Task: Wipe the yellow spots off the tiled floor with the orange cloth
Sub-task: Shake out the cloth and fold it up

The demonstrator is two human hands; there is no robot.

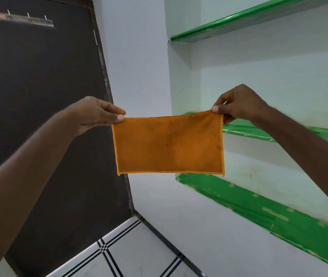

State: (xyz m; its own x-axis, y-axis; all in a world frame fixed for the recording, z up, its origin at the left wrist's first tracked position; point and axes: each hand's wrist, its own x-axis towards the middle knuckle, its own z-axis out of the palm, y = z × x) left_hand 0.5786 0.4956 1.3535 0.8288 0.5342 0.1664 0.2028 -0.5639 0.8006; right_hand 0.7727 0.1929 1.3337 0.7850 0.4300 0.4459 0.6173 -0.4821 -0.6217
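Note:
The orange cloth hangs flat and spread out in mid-air at chest height, with faint dark smudges on it. My left hand pinches its top left corner between thumb and fingers. My right hand pinches the top right corner the same way. The tiled floor, white with black stripe lines, shows far below at the bottom. No yellow spots show on the visible tiles.
A dark door with a metal hook rail fills the left. White wall shelves lined with green foil run along the right, behind and below the cloth.

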